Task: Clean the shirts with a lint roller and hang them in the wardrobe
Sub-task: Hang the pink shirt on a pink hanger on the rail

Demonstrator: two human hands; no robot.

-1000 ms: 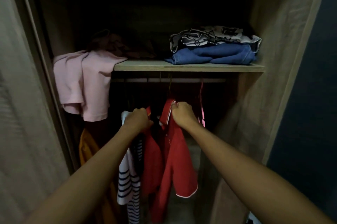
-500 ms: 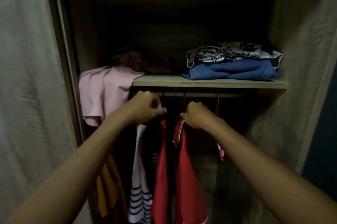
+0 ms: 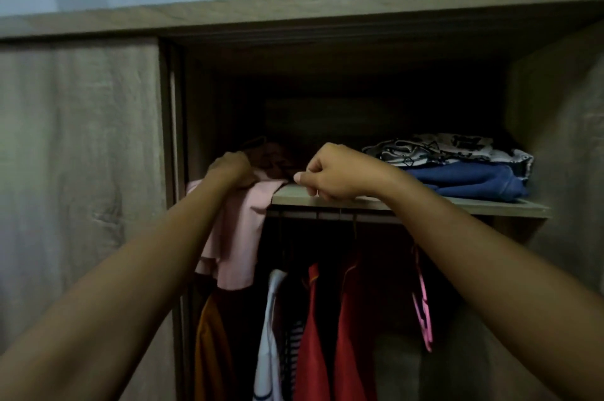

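A pink shirt (image 3: 237,237) droops over the left end of the wardrobe shelf (image 3: 425,202). My left hand (image 3: 228,170) lies on top of it with fingers curled into the cloth. My right hand (image 3: 330,173) is a closed fist at the shelf's front edge, just right of the pink shirt, with nothing visible in it. Below, on the rail (image 3: 327,216), hang a red shirt (image 3: 351,328), a second red garment (image 3: 310,328), a white striped shirt (image 3: 269,319) and an orange garment (image 3: 209,351). No lint roller is in view.
Folded blue jeans (image 3: 467,180) under a black-and-white patterned cloth (image 3: 434,147) fill the shelf's right half. A dark brown garment (image 3: 274,157) lies behind my hands. An empty pink hanger (image 3: 423,312) hangs at the right. The sliding door (image 3: 81,172) closes the left side.
Both hands left the hanging red shirt and rose to the shelf. My left hand now rests on the pink shirt, and my view tilted upward to the wardrobe's top.
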